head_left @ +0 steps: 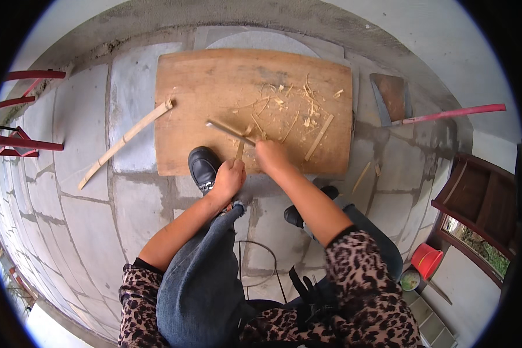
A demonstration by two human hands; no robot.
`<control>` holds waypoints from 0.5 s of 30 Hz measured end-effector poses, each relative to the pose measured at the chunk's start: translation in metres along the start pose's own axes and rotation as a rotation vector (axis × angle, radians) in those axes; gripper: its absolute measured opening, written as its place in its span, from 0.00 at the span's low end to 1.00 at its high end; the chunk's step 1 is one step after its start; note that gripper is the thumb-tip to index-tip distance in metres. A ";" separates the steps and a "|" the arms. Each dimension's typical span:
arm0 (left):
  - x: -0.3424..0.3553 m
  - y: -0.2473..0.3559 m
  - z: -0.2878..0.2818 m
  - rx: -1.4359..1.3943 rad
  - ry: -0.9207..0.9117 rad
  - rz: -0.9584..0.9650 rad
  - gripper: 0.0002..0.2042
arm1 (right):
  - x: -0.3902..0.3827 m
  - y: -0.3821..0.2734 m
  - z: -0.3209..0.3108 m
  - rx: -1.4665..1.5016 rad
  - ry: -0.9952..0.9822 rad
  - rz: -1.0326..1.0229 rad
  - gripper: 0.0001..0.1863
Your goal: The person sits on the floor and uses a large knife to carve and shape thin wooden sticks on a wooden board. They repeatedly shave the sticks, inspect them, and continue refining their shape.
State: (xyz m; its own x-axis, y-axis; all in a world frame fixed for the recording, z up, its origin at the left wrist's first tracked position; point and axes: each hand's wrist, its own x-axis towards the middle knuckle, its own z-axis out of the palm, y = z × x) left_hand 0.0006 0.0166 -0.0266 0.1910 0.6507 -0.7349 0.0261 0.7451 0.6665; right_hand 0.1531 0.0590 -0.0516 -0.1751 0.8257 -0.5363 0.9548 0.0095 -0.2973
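At board's (191, 75) near edge: left grip (230, 177) clenched on strip (240, 151), pointing far-side; right grip (271, 156) clasping blade (227, 129) crosswise.

From my remote station I record blue denim jeans (194, 284), frayed at the left hem (238, 207). Beside the jeans: a leopard-print top (368, 278), its sleeves edged with plain black bands (341, 234). Beyond the jeans: black shoes (202, 164), the left bearing silvery trim (207, 187).

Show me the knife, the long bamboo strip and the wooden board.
Knife (229, 132): head view, mid-blade.
Long bamboo strip (125, 139): head view, middle of its length.
Wooden board (209, 87): head view, bare upper-left surface.
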 end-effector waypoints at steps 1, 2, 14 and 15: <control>0.005 0.002 0.001 -0.016 -0.015 -0.002 0.10 | 0.009 0.010 0.001 0.044 0.072 0.017 0.11; 0.011 0.002 0.001 -0.031 -0.032 -0.004 0.10 | 0.012 0.021 0.004 0.010 0.045 0.024 0.11; 0.006 -0.019 -0.020 0.149 -0.006 -0.006 0.13 | 0.009 0.016 0.007 -0.006 0.019 -0.006 0.10; 0.008 -0.025 -0.024 0.233 0.019 -0.002 0.14 | 0.006 0.010 0.001 -0.031 -0.006 -0.028 0.10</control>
State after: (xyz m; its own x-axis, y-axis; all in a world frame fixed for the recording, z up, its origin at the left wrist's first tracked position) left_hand -0.0220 0.0069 -0.0518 0.1727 0.6534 -0.7370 0.2530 0.6937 0.6743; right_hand 0.1611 0.0633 -0.0589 -0.2032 0.8213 -0.5330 0.9564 0.0499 -0.2878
